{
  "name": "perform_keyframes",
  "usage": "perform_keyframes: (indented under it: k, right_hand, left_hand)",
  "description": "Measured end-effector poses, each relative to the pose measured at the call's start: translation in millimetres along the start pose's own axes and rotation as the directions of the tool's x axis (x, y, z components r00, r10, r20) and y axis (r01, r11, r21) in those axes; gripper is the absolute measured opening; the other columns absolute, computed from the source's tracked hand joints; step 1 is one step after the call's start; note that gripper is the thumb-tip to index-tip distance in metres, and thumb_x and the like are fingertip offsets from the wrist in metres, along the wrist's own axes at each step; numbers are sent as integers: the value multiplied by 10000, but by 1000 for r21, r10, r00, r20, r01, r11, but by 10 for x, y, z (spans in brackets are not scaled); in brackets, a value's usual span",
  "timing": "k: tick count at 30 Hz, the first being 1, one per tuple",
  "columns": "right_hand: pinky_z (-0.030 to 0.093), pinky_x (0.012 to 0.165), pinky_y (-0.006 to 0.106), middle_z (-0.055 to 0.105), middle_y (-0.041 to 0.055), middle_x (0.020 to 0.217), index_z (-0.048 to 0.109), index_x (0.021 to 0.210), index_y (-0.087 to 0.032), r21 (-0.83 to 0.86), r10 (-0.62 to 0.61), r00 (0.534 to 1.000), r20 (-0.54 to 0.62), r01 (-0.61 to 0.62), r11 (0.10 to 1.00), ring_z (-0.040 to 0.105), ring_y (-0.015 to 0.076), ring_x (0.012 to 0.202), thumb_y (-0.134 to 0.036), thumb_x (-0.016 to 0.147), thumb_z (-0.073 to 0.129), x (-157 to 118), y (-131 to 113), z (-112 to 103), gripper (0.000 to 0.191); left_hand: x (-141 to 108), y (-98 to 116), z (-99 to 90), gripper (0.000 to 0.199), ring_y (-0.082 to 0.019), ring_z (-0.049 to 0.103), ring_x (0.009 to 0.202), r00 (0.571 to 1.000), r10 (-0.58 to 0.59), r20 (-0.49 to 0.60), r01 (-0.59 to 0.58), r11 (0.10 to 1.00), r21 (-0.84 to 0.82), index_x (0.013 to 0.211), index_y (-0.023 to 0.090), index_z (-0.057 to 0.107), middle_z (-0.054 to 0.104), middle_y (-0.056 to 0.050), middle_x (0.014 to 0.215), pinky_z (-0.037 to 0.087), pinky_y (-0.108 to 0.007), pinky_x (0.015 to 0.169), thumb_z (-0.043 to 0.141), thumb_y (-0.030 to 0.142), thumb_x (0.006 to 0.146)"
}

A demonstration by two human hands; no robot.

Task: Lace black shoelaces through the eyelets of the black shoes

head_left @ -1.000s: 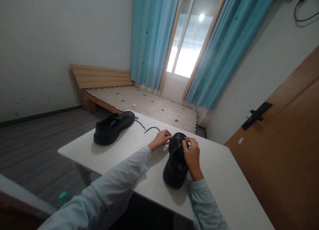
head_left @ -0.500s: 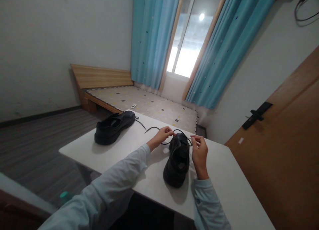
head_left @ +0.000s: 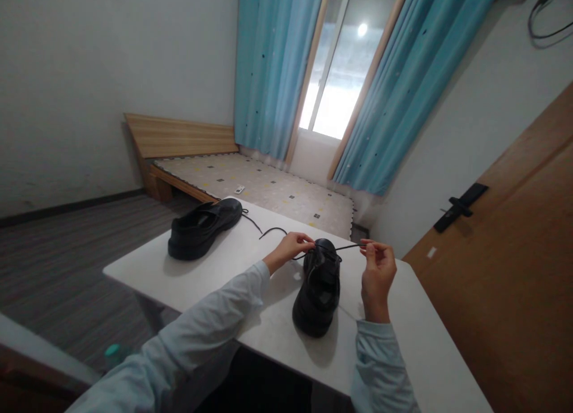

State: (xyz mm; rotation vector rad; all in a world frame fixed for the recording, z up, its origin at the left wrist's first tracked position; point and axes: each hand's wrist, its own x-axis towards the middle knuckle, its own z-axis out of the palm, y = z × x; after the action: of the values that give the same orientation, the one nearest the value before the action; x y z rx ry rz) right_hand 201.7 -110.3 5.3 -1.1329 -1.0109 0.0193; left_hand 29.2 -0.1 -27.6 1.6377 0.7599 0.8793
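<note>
A black shoe (head_left: 316,302) stands on the white table (head_left: 277,317), its toe pointing away from me. At the left of its toe, my left hand (head_left: 293,244) is closed in a pinch on the shoelace. To the right of the shoe, my right hand (head_left: 378,273) pinches another stretch of black shoelace (head_left: 350,246), which runs taut from the shoe to my fingers. A loose lace end (head_left: 271,229) curls on the table beyond my left hand. Farther left, a second black shoe (head_left: 190,240) lies with its lace trailing off the toe.
Behind the table is a bed (head_left: 268,180) with a small white remote-like object (head_left: 240,190) on it. A wooden door (head_left: 505,270) with a black handle stands at the right. A green-capped bottle (head_left: 113,352) is low at the left.
My right hand has moved right, away from the shoe, drawing the lace straight. The loop above the toe has shrunk flat. My left hand has hardly moved.
</note>
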Motion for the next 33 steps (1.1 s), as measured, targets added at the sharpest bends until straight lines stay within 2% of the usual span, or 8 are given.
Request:
perform_keyframes:
  k: [5, 9, 15, 17, 20, 24, 29, 33]
  right_hand:
    - [504, 738, 352, 636, 48, 880, 528, 832, -182, 65, 17, 1000, -13, -16, 998, 606, 153, 766, -379, 822, 562, -18, -6, 7, 201]
    - [521, 728, 353, 643, 35, 864, 516, 838, -187, 202, 67, 997, -37, -59, 978, 626, 145, 750, -367, 812, 585, 10, 8, -12, 194]
    - [526, 721, 346, 654, 3, 814, 490, 821, -195, 337, 118, 989, -87, -82, 938, 639, 121, 674, -341, 768, 641, 104, -39, -95, 216]
    - [525, 710, 331, 661, -4, 800, 483, 823, -196, 365, 125, 987, -98, -81, 927, 645, 117, 664, -337, 760, 651, 124, -65, -122, 228]
    - [519, 682, 302, 676, -10, 779, 478, 833, -197, 413, 138, 986, -96, -86, 906, 657, 118, 644, -324, 756, 659, 139, -104, -151, 234]
    - [515, 663, 284, 690, -14, 758, 469, 840, -207, 454, 135, 984, -115, -69, 888, 671, 125, 638, -309, 761, 657, 159, -154, -177, 228]
    - [524, 671, 291, 695, -29, 727, 454, 855, -222, 479, 131, 979, -156, -41, 877, 677, 129, 620, -320, 759, 656, 218, -164, -254, 244]
    - [531, 667, 307, 701, -37, 721, 438, 859, -233, 501, 139, 969, -205, -18, 865, 681, 141, 616, -334, 739, 667, 279, -110, -365, 277]
  left_hand:
    - [-41, 78, 1, 268, -141, 580, 776, 995, 80, -56, -85, 992, -95, 829, 115, 661, 675, -52, 841, 428, -263, 724, 609, 362, 739]
    - [-99, 162, 12, 267, -129, 581, 793, 995, 96, 4, -93, 975, -202, 895, 139, 605, 669, -47, 875, 412, -242, 692, 582, 378, 778]
    - [-104, 154, 55, 295, -150, 609, 843, 987, 160, 32, -146, 952, -267, 951, 123, 574, 677, -70, 874, 430, -263, 768, 613, 356, 775]
    - [-81, 125, 55, 328, -151, 608, 830, 982, 188, 17, -181, 962, -205, 968, 122, 591, 670, -61, 882, 438, -264, 764, 628, 372, 759]
    - [-59, 90, 41, 342, -148, 599, 791, 973, 229, 30, -230, 973, 18, 999, 139, 630, 670, -46, 868, 448, -275, 762, 614, 389, 766]
    - [-78, 85, 33, 231, -158, 596, 830, 955, 292, 43, -291, 909, 296, 921, 177, 677, 684, -30, 871, 440, -293, 820, 580, 346, 799]
    - [-100, 89, 60, 175, -155, 579, 834, 945, 327, 4, -305, 875, 375, 864, 156, 664, 649, -44, 877, 453, -285, 798, 558, 288, 818]
    - [-107, 83, 76, 160, -164, 568, 865, 926, 376, 36, -360, 851, 383, 876, 150, 646, 640, -49, 888, 444, -309, 836, 542, 264, 831]
